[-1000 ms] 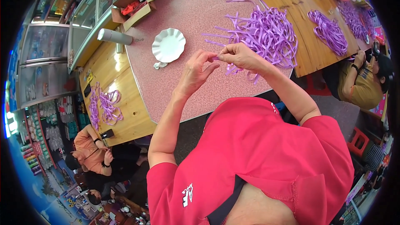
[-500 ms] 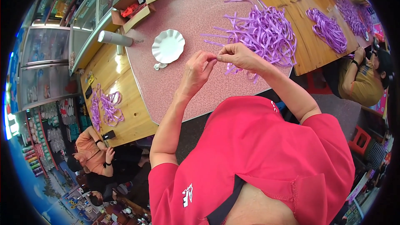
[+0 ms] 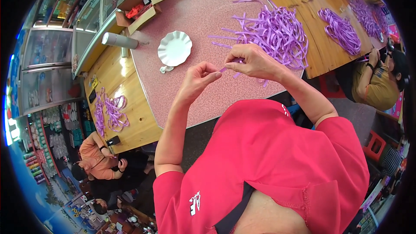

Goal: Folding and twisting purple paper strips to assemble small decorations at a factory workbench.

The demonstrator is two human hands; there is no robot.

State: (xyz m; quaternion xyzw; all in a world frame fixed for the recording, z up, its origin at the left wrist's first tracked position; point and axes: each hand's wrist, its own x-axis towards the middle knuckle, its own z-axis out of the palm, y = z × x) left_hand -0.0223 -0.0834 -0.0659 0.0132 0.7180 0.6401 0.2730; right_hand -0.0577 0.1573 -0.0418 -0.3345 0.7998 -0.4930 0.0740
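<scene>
Over the pink speckled table mat [image 3: 182, 97], both my hands pinch one narrow purple ribbon [image 3: 223, 69]. A short stretch of it shows between my left hand [image 3: 197, 81] and my right hand [image 3: 251, 62]; the rest is hidden by my fingers. Each hand is closed at the fingertips. Just beyond my right hand lies a big tangled heap of purple ribbons [image 3: 277, 34], with loose ends trailing left. A white scalloped plate [image 3: 174, 48] sits beyond my left hand, and a small whitish crumpled thing [image 3: 166, 69] lies at its near edge.
An open cardboard box [image 3: 141, 11] with red contents and a grey cylindrical bottle [image 3: 119, 40] are at the far left. More purple ribbons [image 3: 115, 112] lie on the left wooden table, and a bundle [image 3: 340, 30] on the right one. Co-workers sit at left [image 3: 97, 158] and right [image 3: 377, 80].
My hands have drawn apart, the left one moving left and nearer to me, so that a bit of ribbon now shows between them. The left co-worker's hands have shifted.
</scene>
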